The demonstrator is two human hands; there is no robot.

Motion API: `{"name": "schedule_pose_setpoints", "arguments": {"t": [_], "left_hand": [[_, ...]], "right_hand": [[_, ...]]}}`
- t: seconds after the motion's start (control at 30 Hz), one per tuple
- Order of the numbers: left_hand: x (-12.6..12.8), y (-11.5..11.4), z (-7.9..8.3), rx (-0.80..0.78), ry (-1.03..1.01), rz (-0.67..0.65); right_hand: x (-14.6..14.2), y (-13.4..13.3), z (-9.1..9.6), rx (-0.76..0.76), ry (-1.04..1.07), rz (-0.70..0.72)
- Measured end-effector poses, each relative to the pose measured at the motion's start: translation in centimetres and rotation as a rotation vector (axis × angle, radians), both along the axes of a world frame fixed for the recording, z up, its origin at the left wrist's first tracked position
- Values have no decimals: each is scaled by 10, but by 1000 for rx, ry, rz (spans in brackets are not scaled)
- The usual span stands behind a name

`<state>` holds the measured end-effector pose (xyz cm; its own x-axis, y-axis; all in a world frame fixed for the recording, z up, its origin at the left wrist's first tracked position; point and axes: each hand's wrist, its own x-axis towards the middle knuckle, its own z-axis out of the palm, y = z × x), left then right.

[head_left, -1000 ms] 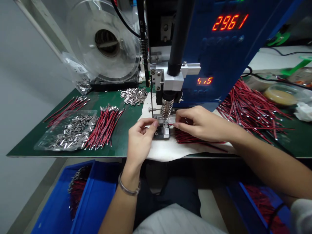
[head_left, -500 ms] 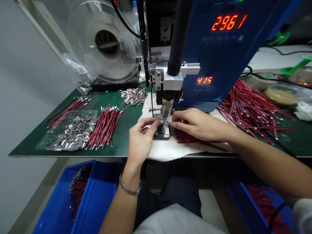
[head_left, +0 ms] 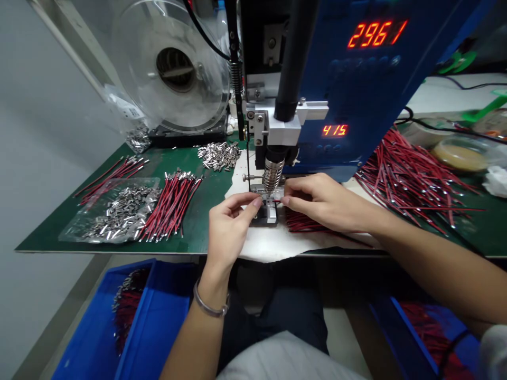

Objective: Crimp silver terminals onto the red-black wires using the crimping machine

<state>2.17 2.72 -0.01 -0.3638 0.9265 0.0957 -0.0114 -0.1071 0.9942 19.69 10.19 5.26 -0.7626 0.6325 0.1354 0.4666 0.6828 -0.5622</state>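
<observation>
My left hand point(head_left: 229, 227), with a metal bangle on its wrist, is closed in a pinch at the left side of a small metal fixture point(head_left: 271, 212). Whatever is between its thumb and forefinger is too small to make out. From the right, my right hand point(head_left: 327, 203) pinches a thin red wire point(head_left: 276, 200), whose end reaches the fixture. Directly above is the spring-wrapped soldering head point(head_left: 273, 177) of a blue machine point(head_left: 336, 100). Beneath my right hand lies a row of red-and-black wires point(head_left: 303, 221) on white paper point(head_left: 265, 250).
Left on the green table point(head_left: 47, 232) are a bundle of wires with metal ends point(head_left: 170, 208), a plastic bag of metal parts point(head_left: 122, 214) and a loose pile of them point(head_left: 219, 156). A large wire heap point(head_left: 404, 179) lies right. Blue bins point(head_left: 158, 316) stand below.
The view has shifted very slightly. My right hand stays pinched on the wire at the fixture, and my left hand holds nearly the same place.
</observation>
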Motion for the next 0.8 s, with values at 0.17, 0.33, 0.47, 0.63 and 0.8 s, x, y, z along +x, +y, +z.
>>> {"name": "schedule_pose_setpoints", "arguments": {"t": [0.17, 0.33, 0.47, 0.63, 0.8], "left_hand": [[-1, -1, 0, -5, 35, -2], [1, 0, 1, -27, 51, 4], [2, 1, 1, -26, 92, 2], [2, 1, 1, -19, 125, 13], [2, 2, 1, -18, 125, 16]], "right_hand": [[0, 2, -3, 26, 45, 42], [0, 4, -4, 53, 23, 69], [0, 4, -2, 74, 23, 75], [0, 4, -3, 76, 11, 65], [1, 5, -6, 84, 10, 52]]}}
